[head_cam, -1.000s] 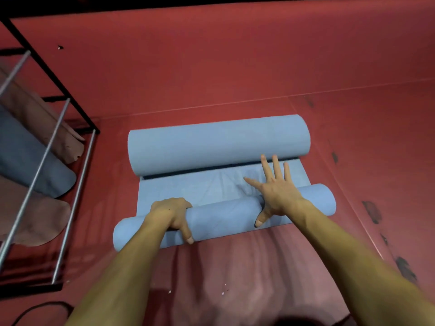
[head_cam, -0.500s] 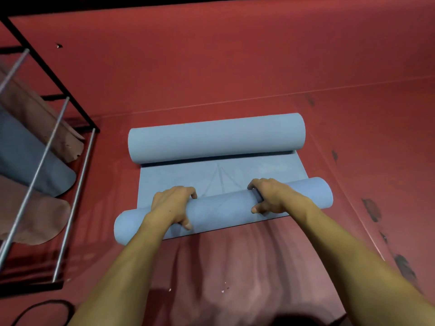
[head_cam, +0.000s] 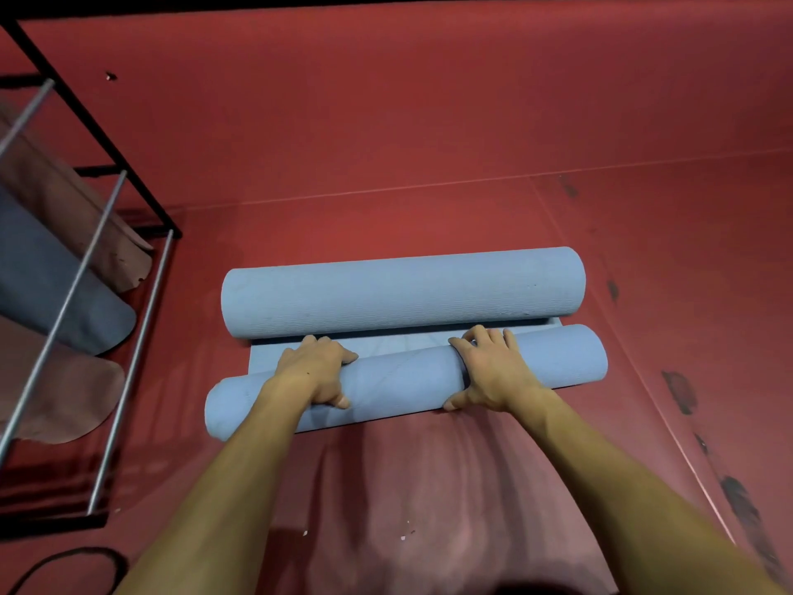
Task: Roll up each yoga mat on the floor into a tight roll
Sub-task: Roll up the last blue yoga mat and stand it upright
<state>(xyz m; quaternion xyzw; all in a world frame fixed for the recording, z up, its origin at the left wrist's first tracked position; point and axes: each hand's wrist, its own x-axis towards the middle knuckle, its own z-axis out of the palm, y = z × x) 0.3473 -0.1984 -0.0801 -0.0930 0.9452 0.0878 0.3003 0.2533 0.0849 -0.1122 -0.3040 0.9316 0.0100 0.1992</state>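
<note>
Blue foam: the yoga mat [head_cam: 429, 341] lies on the red floor [head_cam: 429, 122], wound from both ends into two rolls with only a narrow flat strip showing between them.
Near roll: the near roll [head_cam: 407, 380] is the thinner one, slightly askew, its left end closer to the camera than its right.
Far roll: the far roll [head_cam: 403, 292] is thicker, a straight even cylinder with a fine ribbed surface; it sits just beyond the strip, close to the near roll.
Left hand: the left hand [head_cam: 315, 371] grips the near roll left of its middle, fingers curled over the top and thumb on the near side.
Right hand: the right hand [head_cam: 493, 371] holds it right of the middle in the same wrap.
Progress: late in this mat, by my reading; the strip is nearly used up (whether the far roll counts as finished or must be unwound into a single roll is not clear from this view).
Floor: smooth red sheeting with seams, dark scuffs at the right edge, and wrinkles bunched just below the near roll.
Rack: a black metal rack [head_cam: 107, 234] at the left edge holds soft rolled mats in pinkish brown and grey-blue.
</note>
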